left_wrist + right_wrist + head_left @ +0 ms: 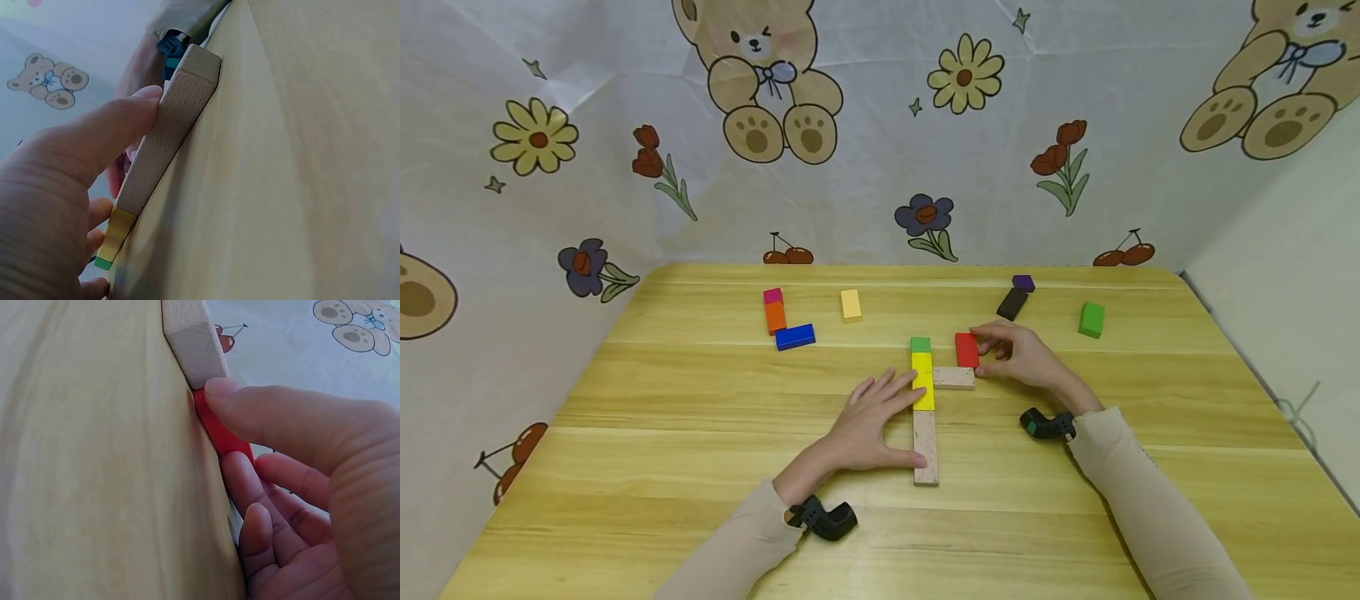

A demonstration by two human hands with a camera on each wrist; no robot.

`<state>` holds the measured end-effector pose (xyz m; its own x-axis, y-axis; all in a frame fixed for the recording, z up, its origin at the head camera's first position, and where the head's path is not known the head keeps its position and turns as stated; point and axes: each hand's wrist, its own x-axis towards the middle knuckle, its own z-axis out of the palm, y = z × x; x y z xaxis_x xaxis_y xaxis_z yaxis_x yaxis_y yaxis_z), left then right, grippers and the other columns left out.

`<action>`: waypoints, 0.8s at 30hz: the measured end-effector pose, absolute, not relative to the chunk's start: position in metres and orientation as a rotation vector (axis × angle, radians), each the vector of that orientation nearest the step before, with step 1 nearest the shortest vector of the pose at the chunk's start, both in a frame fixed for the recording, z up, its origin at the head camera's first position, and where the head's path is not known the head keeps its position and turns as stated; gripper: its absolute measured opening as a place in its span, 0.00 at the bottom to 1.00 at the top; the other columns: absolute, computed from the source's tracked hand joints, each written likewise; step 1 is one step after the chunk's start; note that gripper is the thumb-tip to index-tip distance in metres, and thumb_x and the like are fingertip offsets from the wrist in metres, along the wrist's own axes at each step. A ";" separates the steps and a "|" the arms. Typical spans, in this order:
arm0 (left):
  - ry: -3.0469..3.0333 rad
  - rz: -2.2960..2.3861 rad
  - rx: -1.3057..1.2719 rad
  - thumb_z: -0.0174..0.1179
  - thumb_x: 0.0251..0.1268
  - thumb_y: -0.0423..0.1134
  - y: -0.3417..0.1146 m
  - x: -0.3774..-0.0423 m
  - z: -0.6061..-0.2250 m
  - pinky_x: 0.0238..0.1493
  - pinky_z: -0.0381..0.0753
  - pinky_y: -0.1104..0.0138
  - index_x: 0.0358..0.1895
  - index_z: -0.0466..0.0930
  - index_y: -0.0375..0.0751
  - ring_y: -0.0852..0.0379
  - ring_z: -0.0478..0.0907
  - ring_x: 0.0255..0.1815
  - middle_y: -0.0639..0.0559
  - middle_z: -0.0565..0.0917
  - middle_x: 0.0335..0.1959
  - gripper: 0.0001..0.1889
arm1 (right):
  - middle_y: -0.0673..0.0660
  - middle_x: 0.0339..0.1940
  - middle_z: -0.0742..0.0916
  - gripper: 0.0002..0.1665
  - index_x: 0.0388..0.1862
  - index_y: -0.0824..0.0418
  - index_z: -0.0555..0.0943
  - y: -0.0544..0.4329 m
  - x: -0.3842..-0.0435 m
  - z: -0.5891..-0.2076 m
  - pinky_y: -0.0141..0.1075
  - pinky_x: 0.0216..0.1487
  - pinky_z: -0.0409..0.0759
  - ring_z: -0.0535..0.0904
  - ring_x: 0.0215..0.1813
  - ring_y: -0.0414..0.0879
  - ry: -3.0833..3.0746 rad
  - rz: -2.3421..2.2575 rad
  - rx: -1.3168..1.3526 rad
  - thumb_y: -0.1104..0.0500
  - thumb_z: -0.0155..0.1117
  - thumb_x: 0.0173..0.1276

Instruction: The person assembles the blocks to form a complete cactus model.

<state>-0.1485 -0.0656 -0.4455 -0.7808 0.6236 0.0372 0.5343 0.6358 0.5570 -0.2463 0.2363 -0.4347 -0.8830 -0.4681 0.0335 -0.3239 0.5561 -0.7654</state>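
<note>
A row of blocks lies on the table: a long plain wooden block, a yellow block and a small green block at the far end. From the row's right side a shorter plain wooden block juts out. My left hand is spread along the row, thumb on the long wooden block and fingertips at the yellow one. Between thumb and fingers, my right hand pinches a red block, which lies against the shorter wooden block's far side.
Back left lie a magenta block, an orange block, a blue block and a pale yellow block. Back right are a purple block, a black block and another green block. A patterned cloth hangs behind.
</note>
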 end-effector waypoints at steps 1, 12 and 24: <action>2.695 0.835 0.957 0.68 0.50 0.65 -0.066 -0.149 -0.445 0.78 0.39 0.46 0.76 0.60 0.52 0.45 0.42 0.81 0.55 0.50 0.81 0.49 | 0.61 0.45 0.84 0.38 0.65 0.68 0.74 0.236 -0.246 -0.435 0.33 0.45 0.77 0.78 0.46 0.52 2.616 -1.231 -0.672 0.60 0.76 0.56; 2.686 0.835 0.949 0.68 0.50 0.65 -0.065 -0.148 -0.445 0.78 0.39 0.47 0.76 0.61 0.51 0.46 0.41 0.82 0.56 0.50 0.81 0.49 | 0.61 0.45 0.84 0.40 0.66 0.68 0.73 0.239 -0.248 -0.436 0.30 0.44 0.77 0.79 0.47 0.52 2.616 -1.230 -0.665 0.59 0.77 0.56; 2.687 0.835 0.938 0.68 0.50 0.65 -0.064 -0.149 -0.445 0.79 0.37 0.48 0.76 0.61 0.52 0.47 0.40 0.82 0.57 0.50 0.81 0.49 | 0.66 0.48 0.83 0.36 0.65 0.66 0.74 0.270 -0.253 -0.425 0.25 0.40 0.76 0.79 0.46 0.45 2.671 -1.379 -0.528 0.60 0.75 0.58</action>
